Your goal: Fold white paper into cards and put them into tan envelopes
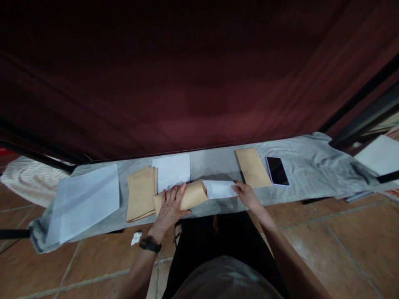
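My left hand [171,204] lies on a brown envelope [193,194] near the table's front edge, fingers curved over it and pressing it down. The envelope's mouth bulges open toward the right. My right hand [246,193] pinches the right end of a folded white paper [220,189] whose left end sits in that mouth. A black watch is on my left wrist.
A grey cloth [311,166] covers the long table. On it lie large white sheets [84,199] at left, a stack of brown envelopes [141,192], a white sheet [172,170], another brown envelope [252,167] and a dark phone [277,170]. A dark red curtain hangs behind.
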A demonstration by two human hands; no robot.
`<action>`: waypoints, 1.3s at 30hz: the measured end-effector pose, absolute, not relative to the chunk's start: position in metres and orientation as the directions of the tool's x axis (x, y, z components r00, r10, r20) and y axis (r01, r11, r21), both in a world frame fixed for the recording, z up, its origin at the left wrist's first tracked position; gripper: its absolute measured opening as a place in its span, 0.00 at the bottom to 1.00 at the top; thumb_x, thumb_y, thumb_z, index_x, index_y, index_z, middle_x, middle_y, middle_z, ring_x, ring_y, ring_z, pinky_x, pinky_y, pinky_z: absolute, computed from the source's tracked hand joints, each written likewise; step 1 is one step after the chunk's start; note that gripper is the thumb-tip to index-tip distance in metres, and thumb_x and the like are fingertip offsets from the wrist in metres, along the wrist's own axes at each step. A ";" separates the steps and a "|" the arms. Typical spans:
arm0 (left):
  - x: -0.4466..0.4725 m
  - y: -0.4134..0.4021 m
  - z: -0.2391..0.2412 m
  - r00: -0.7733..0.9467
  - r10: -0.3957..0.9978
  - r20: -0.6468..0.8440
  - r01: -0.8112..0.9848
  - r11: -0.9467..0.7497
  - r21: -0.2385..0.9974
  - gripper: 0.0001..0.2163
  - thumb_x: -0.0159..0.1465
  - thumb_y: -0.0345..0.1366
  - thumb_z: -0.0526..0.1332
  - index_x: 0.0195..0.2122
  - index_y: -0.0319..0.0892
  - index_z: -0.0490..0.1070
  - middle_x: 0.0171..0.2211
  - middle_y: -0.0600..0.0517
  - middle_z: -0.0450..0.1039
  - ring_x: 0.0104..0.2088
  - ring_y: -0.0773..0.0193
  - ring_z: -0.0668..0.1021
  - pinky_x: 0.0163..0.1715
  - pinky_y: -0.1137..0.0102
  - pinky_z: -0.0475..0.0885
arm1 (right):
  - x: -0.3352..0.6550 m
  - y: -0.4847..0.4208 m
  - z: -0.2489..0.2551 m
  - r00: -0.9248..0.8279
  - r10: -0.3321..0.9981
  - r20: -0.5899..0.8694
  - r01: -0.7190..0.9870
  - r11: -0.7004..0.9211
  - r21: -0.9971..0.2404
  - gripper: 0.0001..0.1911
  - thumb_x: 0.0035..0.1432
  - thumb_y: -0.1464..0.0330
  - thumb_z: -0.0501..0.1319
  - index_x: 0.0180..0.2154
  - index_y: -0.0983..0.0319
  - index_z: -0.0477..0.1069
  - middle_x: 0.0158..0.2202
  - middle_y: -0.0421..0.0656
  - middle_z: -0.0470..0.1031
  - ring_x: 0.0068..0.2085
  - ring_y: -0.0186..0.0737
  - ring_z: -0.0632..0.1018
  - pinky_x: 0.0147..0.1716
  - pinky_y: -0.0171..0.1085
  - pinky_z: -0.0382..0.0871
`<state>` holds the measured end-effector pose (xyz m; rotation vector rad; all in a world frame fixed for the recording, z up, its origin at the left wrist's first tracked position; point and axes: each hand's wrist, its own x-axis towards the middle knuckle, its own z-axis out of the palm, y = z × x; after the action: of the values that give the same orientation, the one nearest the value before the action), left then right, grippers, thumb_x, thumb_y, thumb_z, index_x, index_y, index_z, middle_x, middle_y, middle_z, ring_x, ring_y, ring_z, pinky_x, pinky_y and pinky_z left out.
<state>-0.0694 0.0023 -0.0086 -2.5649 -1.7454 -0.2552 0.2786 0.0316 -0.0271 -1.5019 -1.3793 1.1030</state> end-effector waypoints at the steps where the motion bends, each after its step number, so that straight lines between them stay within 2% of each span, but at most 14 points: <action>1: -0.070 0.003 -0.009 0.363 0.920 0.149 0.924 -0.376 0.065 0.54 0.55 0.44 0.71 0.73 0.45 0.33 0.64 0.37 0.60 0.65 0.40 0.64 0.65 0.42 0.49 | 0.280 0.033 -0.025 0.007 0.996 -0.091 0.324 -0.088 -0.942 0.10 0.55 0.60 0.61 0.34 0.57 0.77 0.30 0.41 0.79 0.30 0.42 0.77 0.28 0.36 0.72; 4: -0.070 0.004 -0.009 0.377 0.916 0.138 0.919 -0.388 0.070 0.53 0.56 0.44 0.70 0.73 0.45 0.33 0.64 0.37 0.60 0.65 0.40 0.64 0.65 0.42 0.49 | 0.282 0.034 -0.021 -0.038 0.991 -0.126 0.380 -0.102 -0.919 0.06 0.56 0.65 0.61 0.30 0.57 0.76 0.25 0.39 0.78 0.25 0.40 0.77 0.25 0.34 0.69; 7: -0.068 0.004 -0.006 0.389 0.912 0.131 0.912 -0.401 0.087 0.53 0.56 0.44 0.70 0.73 0.46 0.33 0.63 0.38 0.61 0.65 0.40 0.64 0.65 0.41 0.48 | 0.281 0.032 -0.020 -0.067 0.986 -0.152 0.400 -0.113 -0.909 0.07 0.57 0.66 0.59 0.29 0.57 0.74 0.23 0.38 0.76 0.22 0.38 0.76 0.22 0.33 0.67; 13: -0.064 0.004 0.001 0.398 0.909 0.124 0.906 -0.411 0.101 0.53 0.56 0.42 0.70 0.73 0.47 0.34 0.64 0.38 0.59 0.65 0.40 0.64 0.65 0.41 0.48 | 0.275 0.030 -0.018 -0.087 0.982 -0.167 0.390 -0.121 -0.913 0.06 0.57 0.66 0.57 0.29 0.57 0.71 0.22 0.36 0.74 0.20 0.36 0.74 0.22 0.33 0.66; 22: -0.060 0.006 -0.002 0.414 0.902 0.122 0.897 -0.427 0.113 0.56 0.52 0.42 0.73 0.73 0.46 0.34 0.65 0.37 0.58 0.65 0.40 0.63 0.66 0.41 0.47 | 0.267 0.024 -0.023 -0.087 0.976 -0.201 0.348 -0.159 -0.924 0.08 0.55 0.61 0.58 0.30 0.57 0.70 0.22 0.36 0.72 0.21 0.34 0.70 0.20 0.33 0.62; 24: -0.058 0.006 -0.003 0.413 0.902 0.124 0.898 -0.426 0.112 0.56 0.52 0.42 0.74 0.73 0.46 0.34 0.65 0.37 0.58 0.65 0.41 0.63 0.66 0.42 0.47 | 0.267 0.023 -0.027 -0.062 0.979 -0.194 0.336 -0.163 -0.928 0.10 0.56 0.58 0.58 0.32 0.57 0.70 0.23 0.37 0.72 0.22 0.35 0.70 0.22 0.34 0.63; 29: -0.054 0.008 -0.003 0.415 0.900 0.133 0.897 -0.429 0.108 0.57 0.51 0.43 0.74 0.73 0.45 0.36 0.64 0.37 0.58 0.65 0.40 0.63 0.66 0.42 0.47 | 0.272 0.027 -0.034 0.152 0.984 -0.091 0.285 -0.131 -0.949 0.16 0.57 0.53 0.55 0.33 0.58 0.71 0.27 0.39 0.73 0.30 0.40 0.73 0.30 0.36 0.65; 34: -0.046 0.010 -0.004 0.423 0.898 0.123 0.893 -0.436 0.115 0.57 0.50 0.44 0.75 0.73 0.45 0.36 0.64 0.37 0.58 0.65 0.40 0.63 0.66 0.42 0.48 | 0.270 0.025 -0.037 0.148 0.985 -0.084 0.261 -0.120 -0.958 0.19 0.55 0.51 0.56 0.28 0.59 0.71 0.22 0.37 0.69 0.25 0.37 0.68 0.26 0.35 0.61; 39: -0.037 0.010 -0.004 0.437 0.891 0.121 0.883 -0.451 0.131 0.57 0.51 0.45 0.74 0.73 0.47 0.35 0.65 0.38 0.57 0.66 0.41 0.61 0.66 0.42 0.47 | 0.257 0.018 -0.040 0.133 0.988 -0.075 0.258 -0.107 -0.960 0.18 0.57 0.52 0.56 0.26 0.59 0.71 0.20 0.37 0.68 0.24 0.36 0.68 0.25 0.35 0.60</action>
<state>-0.0368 0.0095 -0.0040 -2.7040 -1.6702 -0.2747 0.2571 0.0183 -0.0401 -1.5297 -1.2628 1.0447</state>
